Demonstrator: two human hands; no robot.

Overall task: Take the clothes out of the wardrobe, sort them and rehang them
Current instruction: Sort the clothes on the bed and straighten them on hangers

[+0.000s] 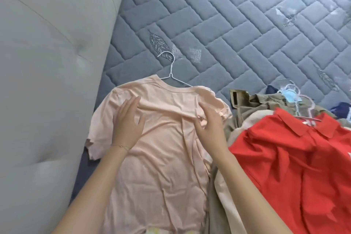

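- Peach T-shirt (157,138) lies flat and back-side up on the grey quilted mattress (247,24), in the lower middle of the frame; it looks spread out so it can be smoothed before hanging.
- White wire hanger (171,71) sits in its neck, hook pointing toward the upper middle of the frame, so the shirt seems ready to be lifted by it once tidy.
- Left hand (128,119) rests palm down on the shirt's left shoulder area, fingers spread and gripping nothing, probably pinning the cloth.
- Right hand (209,123) is at the right shoulder, thumb and fingers closing on a ridge of fabric, apparently pulling a fold straight.
- Red polo shirt (294,157), at the lower right, lies on a pile of khaki and beige clothes (247,108), its edge just beside the peach shirt's right sleeve.
- Pale hangers (296,104) poke from that pile at the right edge, tangled with something light blue I cannot make out.
- Padded grey headboard (47,81) fills the left of the frame and crowds the shirt's left sleeve, leaving little room that side.
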